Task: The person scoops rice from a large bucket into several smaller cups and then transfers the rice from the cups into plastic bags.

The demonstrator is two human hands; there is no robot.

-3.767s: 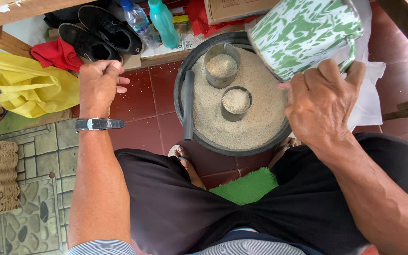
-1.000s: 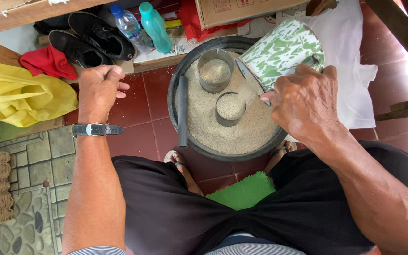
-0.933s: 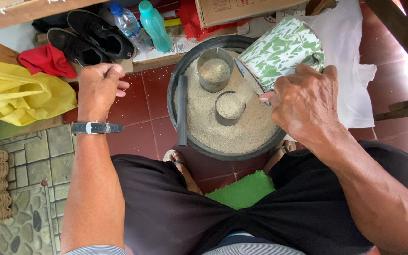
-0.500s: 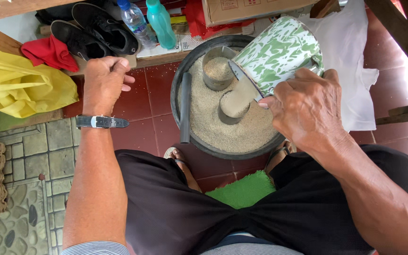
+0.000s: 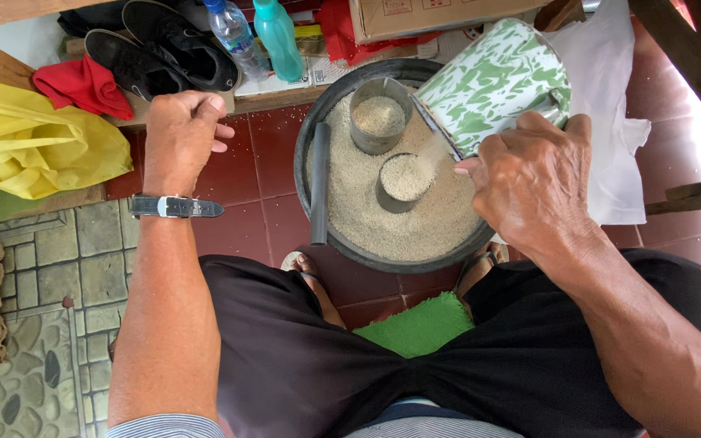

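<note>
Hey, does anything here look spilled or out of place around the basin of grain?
Yes. Loose grains are scattered on the red floor tiles left of the basin, near the left hand. A dark tube lies across the grain inside it.

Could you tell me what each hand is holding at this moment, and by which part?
The right hand grips the green-and-white enamel mug at its handle side, tilted over the small tin. The left hand holds nothing, loosely closed.

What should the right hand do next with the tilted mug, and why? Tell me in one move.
Probably tip the green-and-white mug back upright. The right hand holds it tilted over the nearer small can in the basin, grain is streaming in, and that can already looks full to its rim.
</note>
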